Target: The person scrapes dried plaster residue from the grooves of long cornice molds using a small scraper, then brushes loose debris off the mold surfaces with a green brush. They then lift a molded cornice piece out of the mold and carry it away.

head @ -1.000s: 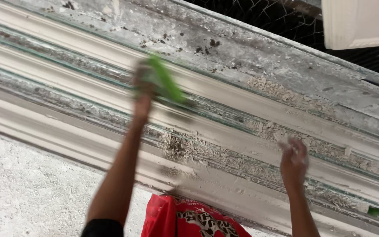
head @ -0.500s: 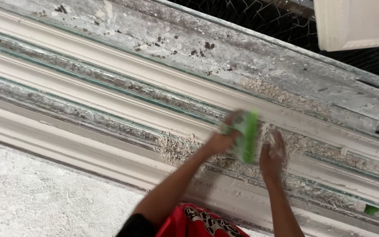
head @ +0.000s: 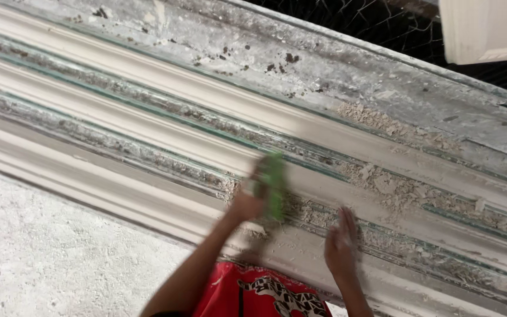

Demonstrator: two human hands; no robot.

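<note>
Left to right: the rough white floor (head: 48, 258) is occupying the lower-left corner, and the long plaster moulding (head: 148, 126) is running diagonally from upper left to lower right, its ridges and grooves following the same line.

Change from half a second earlier: my left hand (head: 247, 202) has moved the green pad (head: 275, 186) leftward along the moulding, away from my right hand (head: 340, 246); the two hands were nearly together then and are now apart. A second ago the pad was farther up and left.

My left grip is closing around the green pad, which is blurred by motion. The pad is lying on the middle bands of the moulding, beside the crumbled plaster debris (head: 394, 188). Its long axis is standing nearly upright in the view, across the run of the ridges, with the upper end pointing toward the dark mesh (head: 347, 20) beyond.

My right hand is resting flat, fingers extended, on a lower band, holding nothing. A red patterned garment (head: 253, 293) is showing below.
</note>
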